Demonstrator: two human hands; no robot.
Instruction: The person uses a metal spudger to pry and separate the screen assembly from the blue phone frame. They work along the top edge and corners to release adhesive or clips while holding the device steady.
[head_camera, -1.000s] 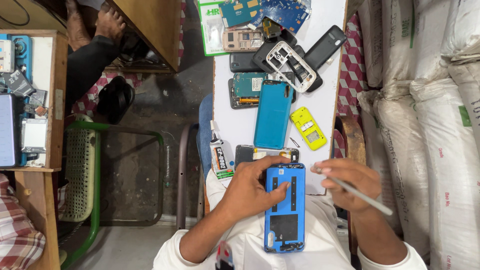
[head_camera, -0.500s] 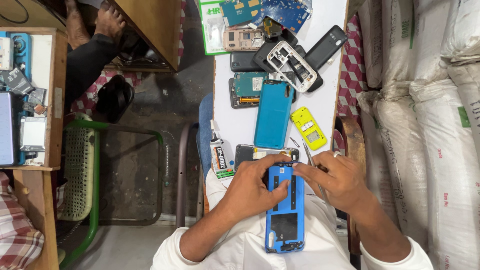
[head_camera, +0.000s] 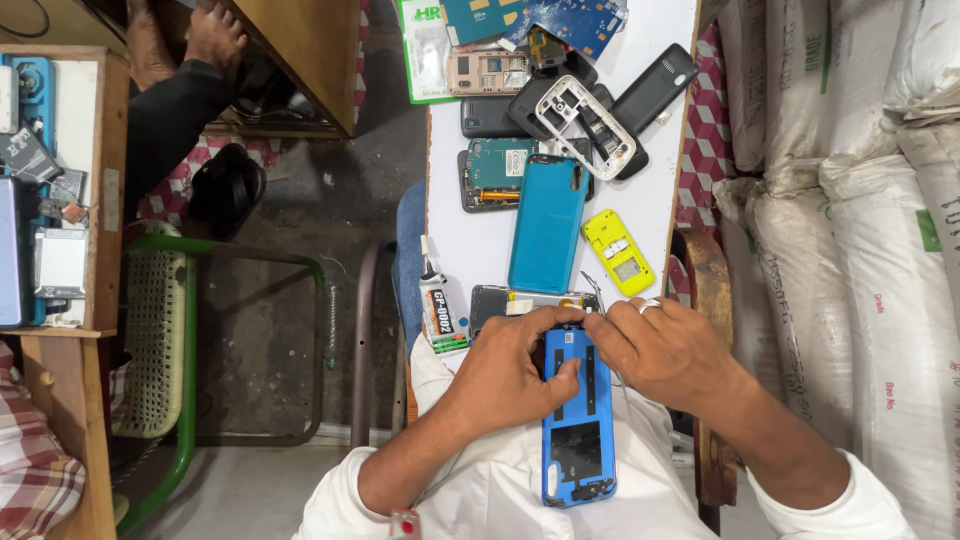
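Observation:
An opened blue phone body (head_camera: 578, 440) lies lengthwise on my lap, its inner side up. My left hand (head_camera: 515, 365) grips its upper left edge, thumb pressed on the inside. My right hand (head_camera: 665, 350), with a ring on one finger, rests over the phone's top right corner, fingers curled; a thin metal tool (head_camera: 592, 288) pokes out above the fingertips. A dark phone part (head_camera: 500, 299) lies just beyond both hands on the white table (head_camera: 465, 250).
On the table lie a teal back cover (head_camera: 547, 222), a yellow phone shell (head_camera: 618, 252), a glue tube (head_camera: 437, 310), an open teal-boarded phone (head_camera: 497, 170) and several dark casings. White sacks (head_camera: 850, 200) stand at the right. A green chair (head_camera: 180, 340) and another person's feet (head_camera: 185, 35) are at the left.
My right hand, which held a thin tool out to the right, has come in to the phone's top right corner. The left hand has stayed on the phone.

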